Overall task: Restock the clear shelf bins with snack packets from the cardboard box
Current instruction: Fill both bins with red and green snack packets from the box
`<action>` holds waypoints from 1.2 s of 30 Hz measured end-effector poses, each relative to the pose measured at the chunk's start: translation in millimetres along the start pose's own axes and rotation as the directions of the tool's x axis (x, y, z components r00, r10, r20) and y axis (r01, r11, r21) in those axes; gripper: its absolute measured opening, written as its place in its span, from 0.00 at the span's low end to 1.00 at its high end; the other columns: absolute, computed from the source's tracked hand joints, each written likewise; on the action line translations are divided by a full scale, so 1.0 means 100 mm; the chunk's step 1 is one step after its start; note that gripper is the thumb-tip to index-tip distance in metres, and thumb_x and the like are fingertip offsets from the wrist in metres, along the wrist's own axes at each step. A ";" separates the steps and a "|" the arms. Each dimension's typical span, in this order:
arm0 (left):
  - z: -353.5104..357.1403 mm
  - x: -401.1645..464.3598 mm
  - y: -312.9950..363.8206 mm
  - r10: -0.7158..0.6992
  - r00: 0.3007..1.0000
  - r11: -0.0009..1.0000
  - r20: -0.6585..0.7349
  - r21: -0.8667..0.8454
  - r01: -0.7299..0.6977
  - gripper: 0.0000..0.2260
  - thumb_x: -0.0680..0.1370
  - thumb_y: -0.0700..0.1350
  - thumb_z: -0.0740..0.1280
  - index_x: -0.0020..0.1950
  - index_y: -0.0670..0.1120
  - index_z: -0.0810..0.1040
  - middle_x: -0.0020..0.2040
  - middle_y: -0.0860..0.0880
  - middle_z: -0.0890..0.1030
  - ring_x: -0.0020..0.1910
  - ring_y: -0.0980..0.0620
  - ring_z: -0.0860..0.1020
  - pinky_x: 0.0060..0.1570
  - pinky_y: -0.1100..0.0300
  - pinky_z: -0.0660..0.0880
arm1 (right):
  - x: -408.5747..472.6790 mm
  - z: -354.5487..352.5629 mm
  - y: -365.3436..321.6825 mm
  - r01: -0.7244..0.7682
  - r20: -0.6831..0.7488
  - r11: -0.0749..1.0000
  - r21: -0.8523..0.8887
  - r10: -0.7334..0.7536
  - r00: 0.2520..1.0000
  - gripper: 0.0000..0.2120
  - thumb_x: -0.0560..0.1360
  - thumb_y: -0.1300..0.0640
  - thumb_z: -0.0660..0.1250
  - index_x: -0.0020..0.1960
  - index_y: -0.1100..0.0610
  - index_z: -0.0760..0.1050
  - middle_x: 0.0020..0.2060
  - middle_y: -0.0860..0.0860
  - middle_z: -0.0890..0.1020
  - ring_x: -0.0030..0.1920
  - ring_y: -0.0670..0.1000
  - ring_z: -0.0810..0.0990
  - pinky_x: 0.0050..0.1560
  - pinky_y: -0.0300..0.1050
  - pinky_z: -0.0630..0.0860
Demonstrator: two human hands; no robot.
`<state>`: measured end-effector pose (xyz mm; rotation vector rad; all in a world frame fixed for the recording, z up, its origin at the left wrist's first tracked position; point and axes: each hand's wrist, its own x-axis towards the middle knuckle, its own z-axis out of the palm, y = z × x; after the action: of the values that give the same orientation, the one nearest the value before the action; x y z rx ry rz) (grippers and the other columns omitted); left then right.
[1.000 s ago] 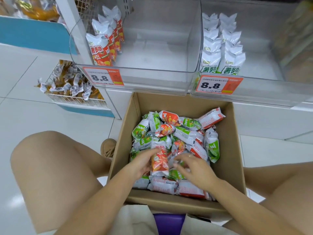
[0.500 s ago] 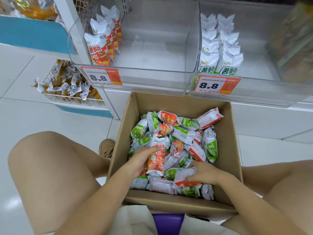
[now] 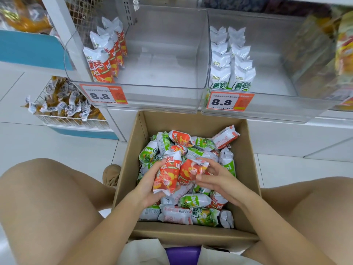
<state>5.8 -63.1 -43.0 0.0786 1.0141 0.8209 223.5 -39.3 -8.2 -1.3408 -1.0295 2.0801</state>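
A cardboard box [image 3: 129, 150] on the floor between my knees holds several red and green snack packets. Over the box, my left hand [image 3: 148, 185] grips an upright red snack packet [image 3: 167, 175]. Right beside it, my right hand [image 3: 215, 178] holds a second red packet [image 3: 191, 170] against the first. Above, the left clear bin [image 3: 168, 88] has a row of red packets [image 3: 104, 56] along its left wall. The right clear bin [image 3: 271, 104] has two rows of green packets [image 3: 232, 60] at its left side.
Orange 8.8 price tags [image 3: 104, 94] hang on both bin fronts. A wire basket of wrapped snacks [image 3: 63, 106] stands low at the left. A bin of yellow packets [image 3: 343, 52] is at the far right. My bare knees flank the box.
My right hand pulled a red packet from the near side of the box and brought it up beside the red packet in my left hand. Both hands rose slightly above the pile.
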 end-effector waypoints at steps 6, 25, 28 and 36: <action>0.02 -0.07 0.05 -0.054 0.998 0.999 0.037 0.004 0.054 0.24 0.73 0.58 0.67 0.62 0.42 0.78 0.59 0.38 0.80 0.59 0.40 0.78 0.60 0.43 0.72 | 0.04 0.15 -0.05 0.113 -0.149 0.979 -0.171 -0.139 0.979 0.24 0.68 0.50 0.74 0.61 0.52 0.73 0.55 0.52 0.82 0.54 0.50 0.82 0.56 0.44 0.77; 0.11 -0.29 0.23 -0.006 0.996 1.000 0.086 0.000 0.006 0.24 0.73 0.54 0.68 0.65 0.42 0.76 0.61 0.37 0.79 0.56 0.40 0.80 0.58 0.41 0.74 | -0.04 0.31 -0.27 -0.103 -0.110 0.934 -0.342 0.069 0.992 0.25 0.66 0.34 0.68 0.57 0.47 0.79 0.52 0.45 0.84 0.55 0.47 0.81 0.55 0.44 0.77; 0.10 -0.28 0.26 0.038 0.998 0.996 0.043 -0.080 -0.035 0.25 0.71 0.54 0.69 0.64 0.42 0.77 0.59 0.38 0.80 0.56 0.41 0.80 0.57 0.43 0.75 | -0.03 0.28 -0.26 -0.162 -0.205 0.986 -0.031 0.152 0.967 0.20 0.75 0.40 0.64 0.60 0.51 0.78 0.54 0.53 0.83 0.53 0.54 0.82 0.48 0.48 0.80; 0.09 -0.26 0.25 0.142 0.988 0.957 -0.066 -0.244 -0.154 0.25 0.72 0.56 0.68 0.64 0.43 0.76 0.57 0.38 0.81 0.60 0.40 0.78 0.64 0.42 0.70 | 0.02 0.65 -0.06 0.112 -0.361 0.964 0.240 -0.019 0.932 0.22 0.76 0.46 0.66 0.66 0.54 0.71 0.58 0.53 0.80 0.57 0.51 0.80 0.55 0.42 0.77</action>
<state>-8.9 -59.3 -8.7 -0.0814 0.9507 1.0861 163.9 -55.9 11.4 -1.4540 -0.6178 1.7602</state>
